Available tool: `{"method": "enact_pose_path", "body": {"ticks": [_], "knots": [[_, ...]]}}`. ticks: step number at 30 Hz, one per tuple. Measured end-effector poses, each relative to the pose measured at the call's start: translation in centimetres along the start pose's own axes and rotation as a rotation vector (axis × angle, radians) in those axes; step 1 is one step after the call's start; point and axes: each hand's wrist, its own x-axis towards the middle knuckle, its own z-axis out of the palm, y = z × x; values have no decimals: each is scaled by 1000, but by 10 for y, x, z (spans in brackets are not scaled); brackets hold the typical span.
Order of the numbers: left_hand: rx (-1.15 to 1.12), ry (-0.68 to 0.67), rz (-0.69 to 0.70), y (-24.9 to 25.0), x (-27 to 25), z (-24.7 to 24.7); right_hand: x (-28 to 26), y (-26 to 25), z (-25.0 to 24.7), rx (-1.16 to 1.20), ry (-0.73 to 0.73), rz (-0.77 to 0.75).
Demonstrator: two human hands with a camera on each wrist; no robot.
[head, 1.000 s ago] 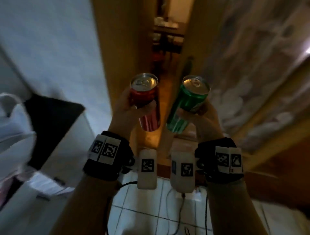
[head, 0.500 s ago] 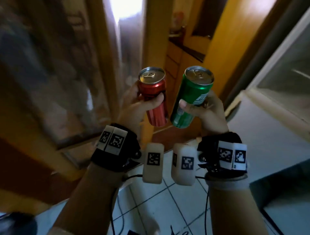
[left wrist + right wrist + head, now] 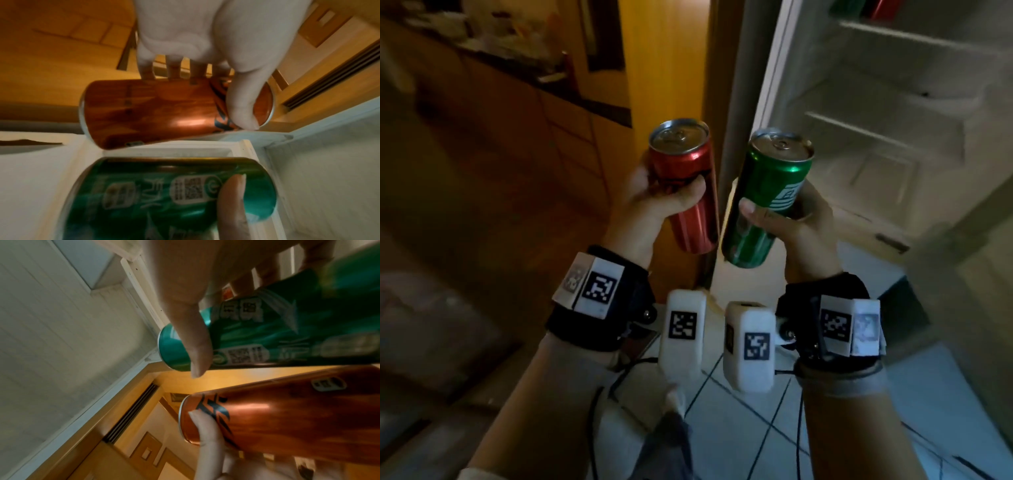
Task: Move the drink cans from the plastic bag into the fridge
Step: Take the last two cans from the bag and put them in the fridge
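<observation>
My left hand grips a slim red can, thumb across its front; the left wrist view shows that red can under the same hand. My right hand grips a slim green can, seen close in the right wrist view as the green can with the thumb over it. Both cans are upright, side by side, held in front of the open white fridge. Two more cans, green and red, stand on its top shelf. No plastic bag is in view.
The fridge's white shelves step down at the right. A wooden door frame and wooden cabinets with clutter on top stand at the left. Cables trail over the white tiled floor below my arms.
The view has swung right: the open fridge now fills the right side instead of a doorway. Both hands keep their cans, still side by side.
</observation>
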Motion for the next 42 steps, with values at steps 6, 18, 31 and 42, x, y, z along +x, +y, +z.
{"method": "enact_pose_path", "body": {"ticks": [6, 18, 31, 42], "knots": [[-53, -300, 106, -5, 161, 62, 140, 1, -36, -60, 147, -88], [-87, -599, 314, 31, 411, 265, 354, -40, -199, -110, 447, -300], [-33, -538, 163, 1, 557, 374, 504, -33, -261, -64, 400, -279], [-9, -641, 168, -20, 576, 397, 522, -31, -260, -68, 355, -298]]}}
